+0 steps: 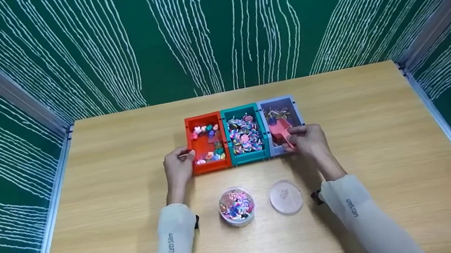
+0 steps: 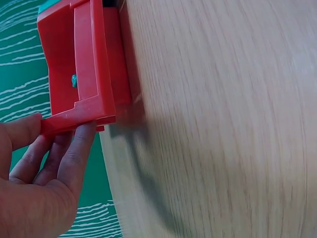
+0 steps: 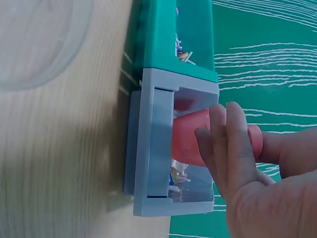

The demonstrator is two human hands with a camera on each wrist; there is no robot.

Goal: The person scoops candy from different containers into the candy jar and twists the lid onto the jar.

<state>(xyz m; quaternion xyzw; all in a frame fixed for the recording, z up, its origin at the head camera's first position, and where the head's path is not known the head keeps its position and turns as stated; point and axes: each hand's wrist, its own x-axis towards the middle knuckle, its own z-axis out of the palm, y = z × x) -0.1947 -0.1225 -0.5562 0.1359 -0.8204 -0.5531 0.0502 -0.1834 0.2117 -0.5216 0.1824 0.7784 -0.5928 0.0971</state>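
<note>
My left hand (image 1: 178, 167) pinches the side wall of the red bin (image 2: 89, 49), with the thumb at its top edge and the fingers on the outside. Small colourful pieces (image 1: 210, 155) lie in that bin. In my right hand (image 1: 311, 143) is a pink scoop (image 3: 190, 136), held by its handle with the blade down inside the grey-blue bin (image 3: 161, 144). A few small stick-like pieces (image 1: 279, 114) lie around the scoop there. Between these two stands the teal bin (image 1: 250, 157), holding many swirl-patterned lollipop charms (image 1: 245, 134).
In front of the bins, a round clear tub (image 1: 240, 221) full of colourful charms stands on the wooden table (image 1: 121, 162). A clear round lid (image 1: 286, 198) lies to its right. Green walls (image 1: 227, 30) with white lines enclose the back and sides.
</note>
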